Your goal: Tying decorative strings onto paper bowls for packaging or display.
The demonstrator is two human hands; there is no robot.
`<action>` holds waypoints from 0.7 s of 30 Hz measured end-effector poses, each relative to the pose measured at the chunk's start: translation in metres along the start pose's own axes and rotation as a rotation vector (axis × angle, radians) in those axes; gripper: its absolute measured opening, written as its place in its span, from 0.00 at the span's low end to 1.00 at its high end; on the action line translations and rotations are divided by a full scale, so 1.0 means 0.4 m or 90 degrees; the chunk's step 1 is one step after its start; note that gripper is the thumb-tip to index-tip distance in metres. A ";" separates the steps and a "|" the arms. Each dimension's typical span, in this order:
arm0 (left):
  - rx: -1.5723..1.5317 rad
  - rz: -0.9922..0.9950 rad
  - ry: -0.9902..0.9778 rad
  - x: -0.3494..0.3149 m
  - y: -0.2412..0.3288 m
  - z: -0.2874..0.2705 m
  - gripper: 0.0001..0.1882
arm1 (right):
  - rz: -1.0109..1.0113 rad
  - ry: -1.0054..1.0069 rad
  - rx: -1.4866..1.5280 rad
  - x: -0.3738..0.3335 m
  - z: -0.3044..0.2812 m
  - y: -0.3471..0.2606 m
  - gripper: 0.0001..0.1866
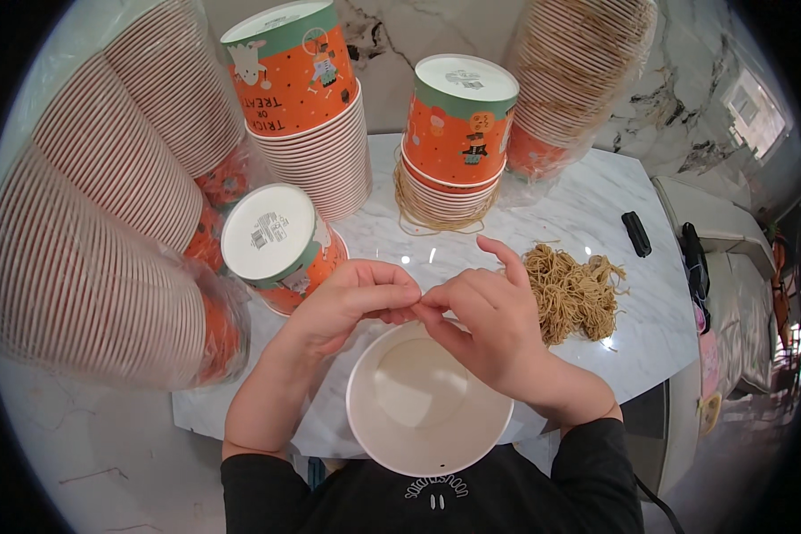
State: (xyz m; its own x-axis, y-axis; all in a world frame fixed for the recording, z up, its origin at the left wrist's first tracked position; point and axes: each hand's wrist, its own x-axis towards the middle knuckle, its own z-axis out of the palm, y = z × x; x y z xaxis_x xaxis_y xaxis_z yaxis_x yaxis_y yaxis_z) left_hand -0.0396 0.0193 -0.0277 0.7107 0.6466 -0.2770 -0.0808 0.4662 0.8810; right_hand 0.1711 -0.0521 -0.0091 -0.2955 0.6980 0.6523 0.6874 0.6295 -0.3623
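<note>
A paper bucket (429, 427), white inside, stands with its mouth facing up at the table's near edge, against my shirt. A small dark spot shows on its wall near the closest part of the rim. My left hand (365, 298) and my right hand (485, 320) meet fingertip to fingertip over its far rim. Both pinch with thumb and forefinger; whatever lies between them is hidden or too fine to see. My right little finger sticks up. Just right of that hand lies a tangled heap of tan cords (571, 294).
An upturned orange bucket (280, 245) stands left of my hands. Behind rise two stacks of upturned buckets (307, 133) (458, 133), the right one with loose cords around its base. Plastic-wrapped bucket stacks (107, 258) (583, 80) flank the table (650, 329). A black object (636, 233) lies far right.
</note>
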 end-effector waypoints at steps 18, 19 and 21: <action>0.061 0.054 -0.008 0.005 -0.007 -0.003 0.06 | 0.115 -0.094 0.170 0.008 -0.021 0.021 0.07; 0.061 0.054 -0.009 0.003 -0.004 0.002 0.06 | 0.113 -0.078 0.153 0.006 -0.019 0.019 0.08; 0.073 0.054 0.024 0.000 0.000 0.012 0.06 | 0.088 -0.065 0.098 0.002 -0.013 0.017 0.07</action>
State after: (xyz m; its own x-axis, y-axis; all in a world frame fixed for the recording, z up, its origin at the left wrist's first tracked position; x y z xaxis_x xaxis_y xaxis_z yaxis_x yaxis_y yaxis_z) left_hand -0.0364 0.0162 -0.0260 0.6779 0.7040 -0.2117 -0.0574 0.3378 0.9395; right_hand 0.1790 -0.0490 -0.0075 -0.2766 0.8075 0.5210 0.6185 0.5645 -0.5466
